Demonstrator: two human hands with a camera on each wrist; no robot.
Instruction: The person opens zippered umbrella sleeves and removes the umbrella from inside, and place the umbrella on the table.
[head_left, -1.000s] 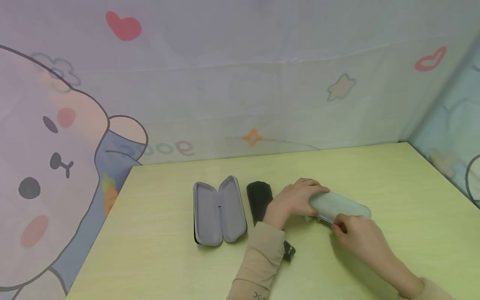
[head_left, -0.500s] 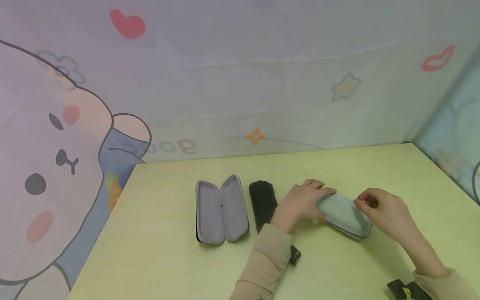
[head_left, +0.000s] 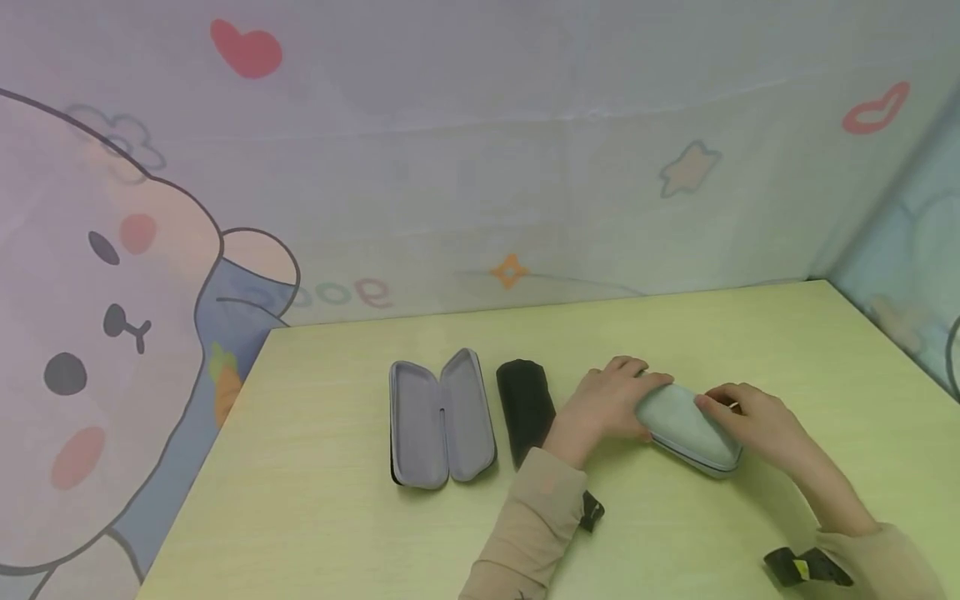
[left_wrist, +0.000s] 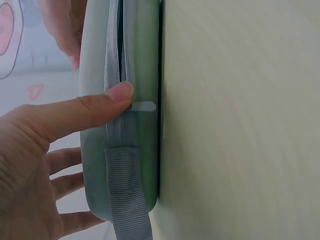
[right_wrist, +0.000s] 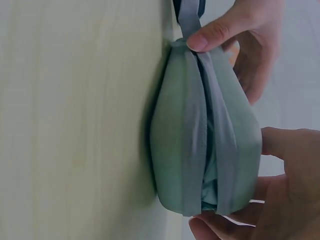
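Observation:
A pale green zip-up glasses case (head_left: 686, 425) sits on the table, right of centre. My left hand (head_left: 600, 404) grips its left end. In the left wrist view, the left thumb (left_wrist: 92, 112) presses on the zipper beside the small pull tab (left_wrist: 145, 106), above a grey ribbed strap (left_wrist: 127, 185). My right hand (head_left: 765, 421) holds the opposite end, thumb on the lid and fingers round the far edge. Seen from the right wrist, the zipper's two tapes (right_wrist: 192, 150) stand apart along that end, and a strip of green lining shows between them. The rest of the inside is hidden.
Left of the hands, a grey hard case (head_left: 442, 421) lies spread open with both shells facing up. Between it and my left forearm is a black case (head_left: 523, 404), partly covered by the arm. A patterned cloth (head_left: 450, 192) hangs behind the table.
My right hand has left the near-side zipper, swung round to the right end, and then settled lower onto it. The left hand keeps its grip. The case's right end has come into fuller view.

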